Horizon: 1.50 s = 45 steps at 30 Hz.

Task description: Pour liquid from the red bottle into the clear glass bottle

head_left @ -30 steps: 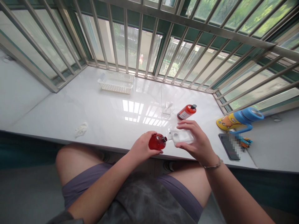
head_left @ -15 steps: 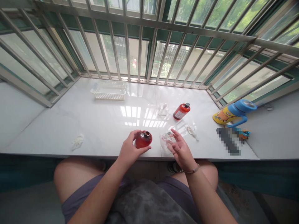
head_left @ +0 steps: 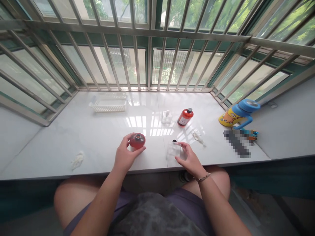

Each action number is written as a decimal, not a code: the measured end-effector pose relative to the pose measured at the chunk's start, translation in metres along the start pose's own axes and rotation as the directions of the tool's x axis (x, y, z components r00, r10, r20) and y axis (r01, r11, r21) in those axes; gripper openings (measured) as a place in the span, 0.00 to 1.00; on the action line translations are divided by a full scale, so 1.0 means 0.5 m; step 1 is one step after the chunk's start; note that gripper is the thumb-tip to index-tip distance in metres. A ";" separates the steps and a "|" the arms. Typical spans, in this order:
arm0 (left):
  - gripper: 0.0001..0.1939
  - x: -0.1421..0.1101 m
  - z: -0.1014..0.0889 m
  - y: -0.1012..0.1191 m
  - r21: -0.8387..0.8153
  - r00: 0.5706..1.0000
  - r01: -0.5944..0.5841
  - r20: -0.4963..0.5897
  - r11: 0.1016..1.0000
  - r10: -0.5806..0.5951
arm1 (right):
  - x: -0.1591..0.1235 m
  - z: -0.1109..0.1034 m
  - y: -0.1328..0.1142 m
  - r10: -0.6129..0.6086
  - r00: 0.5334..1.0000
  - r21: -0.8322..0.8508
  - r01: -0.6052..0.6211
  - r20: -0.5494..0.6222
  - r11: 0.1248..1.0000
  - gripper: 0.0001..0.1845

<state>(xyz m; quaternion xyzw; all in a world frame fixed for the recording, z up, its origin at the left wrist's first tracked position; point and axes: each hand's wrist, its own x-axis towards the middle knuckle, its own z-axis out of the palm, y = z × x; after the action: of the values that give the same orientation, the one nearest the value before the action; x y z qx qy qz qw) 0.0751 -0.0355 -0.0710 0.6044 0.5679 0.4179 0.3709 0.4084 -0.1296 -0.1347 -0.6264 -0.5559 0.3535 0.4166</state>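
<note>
My left hand (head_left: 125,151) is closed around the side of a round bottle of red liquid (head_left: 137,141), which is upright with its neck uncapped. On the right, my right hand (head_left: 188,157) is open, thumb and forefinger apart, beside a clear plastic piece (head_left: 173,150) that is hard to make out. A small black cap-like piece (head_left: 174,141) shows at that clear piece's far edge, near my forefinger. A second red bottle (head_left: 185,117), with a dark cap and pale label, lies or leans farther back; I cannot tell which.
At the back left sits a white perforated basket (head_left: 108,108). Crumpled white pieces (head_left: 77,160) (head_left: 199,137) lie at left and right, and a clear item (head_left: 166,117) stands mid-counter. A blue-yellow flask (head_left: 238,113) is at right. Metal bars (head_left: 137,32) line the windows.
My left hand has moved left with the red bottle. The right hand's fingers have drawn in around the clear piece's right side, and a black piece now shows there. The camera view has shifted.
</note>
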 end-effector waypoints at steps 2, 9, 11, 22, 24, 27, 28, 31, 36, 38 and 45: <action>0.41 0.001 0.002 -0.003 0.008 1.000 0.009 0.004 1.000 -0.009 | 0.003 0.002 0.003 -0.010 0.999 0.025 0.009 0.034 1.000 0.34; 0.41 0.004 0.007 -0.021 -0.009 0.999 0.032 0.016 0.999 -0.032 | 0.013 -0.007 -0.016 -0.115 0.992 -0.163 0.122 0.052 0.979 0.39; 0.41 0.002 0.007 -0.024 -0.007 0.999 0.045 0.020 0.999 -0.045 | 0.013 -0.015 -0.014 -0.164 0.985 -0.201 0.171 0.050 0.965 0.39; 0.49 -0.025 -0.015 -0.034 0.071 0.997 0.060 0.036 0.996 -0.063 | 0.001 -0.058 0.025 -0.163 0.928 -0.286 0.064 -0.336 0.956 0.18; 0.52 -0.045 -0.035 -0.034 0.135 1.000 0.018 -0.005 0.991 -0.017 | -0.004 -0.066 0.033 -0.145 0.915 -0.340 0.009 -0.376 0.940 0.16; 0.33 -0.086 -0.090 -0.042 0.284 0.976 -0.166 -0.091 0.944 0.199 | -0.012 -0.082 0.048 -0.161 0.896 -0.408 -0.025 -0.414 0.912 0.13; 0.24 -0.101 -0.116 -0.048 0.355 0.964 -0.203 -0.094 0.913 0.250 | -0.014 -0.088 0.053 -0.172 0.890 -0.425 -0.027 -0.422 0.905 0.13; 0.13 -0.154 -0.212 -0.092 0.523 0.965 -0.146 -0.112 0.840 0.238 | -0.019 -0.106 0.068 -0.233 0.866 -0.501 -0.022 -0.442 0.865 0.12; 0.18 -0.258 -0.372 -0.238 0.697 0.982 0.062 -0.169 0.714 0.079 | -0.007 -0.109 0.088 -0.421 0.806 -0.641 0.067 -0.416 0.764 0.11; 0.27 -0.295 -0.404 -0.298 0.739 0.975 0.203 -0.215 0.643 -0.061 | 0.001 -0.099 0.095 -0.428 0.780 -0.633 0.053 -0.457 0.772 0.12; 0.50 -0.311 -0.389 -0.382 0.523 0.793 0.608 -0.422 0.597 -0.439 | 0.013 -0.077 0.112 -0.439 0.772 -0.658 0.035 -0.461 0.753 0.12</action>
<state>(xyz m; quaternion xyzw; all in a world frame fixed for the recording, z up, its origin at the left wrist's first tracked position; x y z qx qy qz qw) -0.1778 -0.1804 -0.1871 0.4394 0.8689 0.1445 0.1764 0.4668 -0.1298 -0.1703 -0.7238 -0.5607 -0.1187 0.3841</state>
